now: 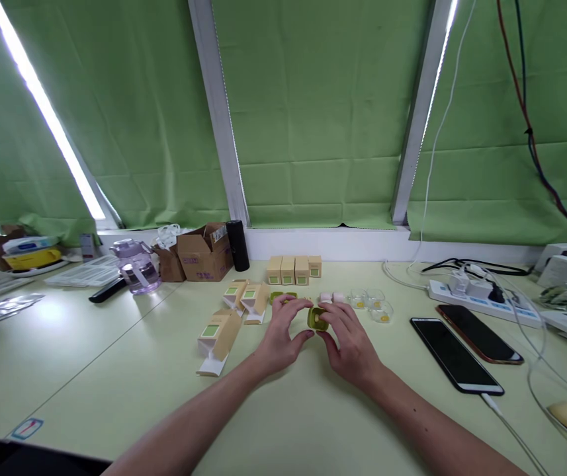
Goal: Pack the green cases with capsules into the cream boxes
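Observation:
A small green square container (317, 320) is held up between my hands, its open side facing me with something pale inside. My right hand (351, 340) grips it at the right with thumb and fingers. Curled around its left edge, the thumb and index finger of my left hand (283, 334) pinch at it. Another green piece (277, 295) lies behind my left hand, partly hidden. Two pale pink blocks (331, 297) sit behind my right hand. Several clear containers with yellow bits (381, 312) stand to the right. Left of my hands are opened small cardboard boxes (219, 334).
Several closed small boxes (288, 270) stand in a row at the back. Two phones (454, 354) and a power strip (481, 301) with cables are on the right. A purple water jug (135, 268), a brown carton (204, 254) and a black cylinder (238, 246) stand back left.

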